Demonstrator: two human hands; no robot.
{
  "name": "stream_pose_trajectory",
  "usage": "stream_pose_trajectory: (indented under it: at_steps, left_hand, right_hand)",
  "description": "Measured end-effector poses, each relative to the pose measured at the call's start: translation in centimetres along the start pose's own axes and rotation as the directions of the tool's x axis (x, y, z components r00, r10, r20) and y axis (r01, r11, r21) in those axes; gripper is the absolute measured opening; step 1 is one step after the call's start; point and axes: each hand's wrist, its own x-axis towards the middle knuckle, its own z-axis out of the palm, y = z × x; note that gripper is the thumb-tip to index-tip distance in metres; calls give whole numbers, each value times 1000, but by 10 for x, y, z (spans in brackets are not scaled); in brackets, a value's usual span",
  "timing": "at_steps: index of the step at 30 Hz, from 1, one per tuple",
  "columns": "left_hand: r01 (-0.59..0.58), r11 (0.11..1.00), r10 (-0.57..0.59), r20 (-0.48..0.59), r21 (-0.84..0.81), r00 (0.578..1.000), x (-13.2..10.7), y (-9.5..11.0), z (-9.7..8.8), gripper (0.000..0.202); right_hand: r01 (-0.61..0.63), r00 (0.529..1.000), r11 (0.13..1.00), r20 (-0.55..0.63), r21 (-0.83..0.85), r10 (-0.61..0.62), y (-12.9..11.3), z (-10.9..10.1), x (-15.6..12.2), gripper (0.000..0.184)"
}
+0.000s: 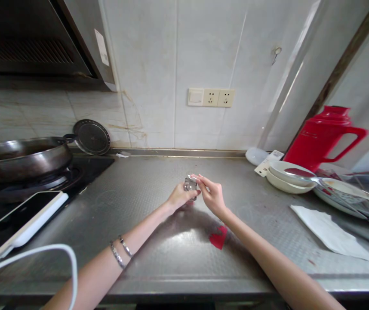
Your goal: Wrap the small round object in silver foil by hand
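Observation:
My left hand (179, 197) is wrapped round a small clear glass-like object (190, 185) held just above the steel counter (158, 241). My right hand (212, 194) meets it from the right, its fingertips pinched on the object's top edge. What the object is cannot be made out. A small red scrap (218, 237) lies on the counter under my right forearm. Two thin bracelets (121, 250) circle my left wrist.
A dark wok (19, 157) sits on the stove at left, with a tablet (16, 219) and white cable (42, 252) in front. At right stand a red thermos jug (324, 135), stacked bowls (289, 176), plates (349, 193) and a white paper sheet (329, 232). Wall sockets (210, 97) are above.

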Motion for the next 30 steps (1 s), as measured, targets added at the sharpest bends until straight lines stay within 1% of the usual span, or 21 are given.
stream_pose_trajectory:
  at_steps: [4,6,11,15,17,20,23,25,28,30]
  left_hand:
    - [11,1000,-11,7,-27,1000,0,0,-1,35]
    - [21,998,-20,9,-61,1000,0,-1,-2,38]
    - [37,983,-27,58,-178,998,3,-6,-2,49]
    - [17,977,-5,59,-213,998,3,-7,-2,49]
    - [9,978,4,63,-209,998,2,-6,-2,48]
    - [20,976,-12,39,-216,999,0,-2,-1,46]
    - [22,979,-21,5,-204,1000,-2,0,1,42]
    - [16,982,-17,0,-186,1000,-3,1,1,41]
    - [7,986,-6,8,-169,1000,-2,1,0,42]
    - [4,986,-2,14,-164,1000,-2,2,-1,43]
  right_hand:
    - [53,999,998,11,35,-54,-6,3,-3,27]
    - [68,998,996,-6,53,-67,-9,3,-3,27]
    - [47,997,998,-62,43,-45,-15,5,-6,27]
    - [28,996,998,-85,56,-24,-19,4,-8,26]
    - [-1,997,997,-74,77,7,-19,2,-6,25]
    - [-100,991,986,-70,132,110,-18,-1,1,29]
    - [-173,973,974,-130,146,192,-14,-3,8,34]
    - [-166,974,981,-138,95,179,-11,-3,9,34]
    - [-98,993,995,-73,5,98,-7,-2,8,30]
    - [-49,998,999,-52,-16,48,-7,-2,5,27]
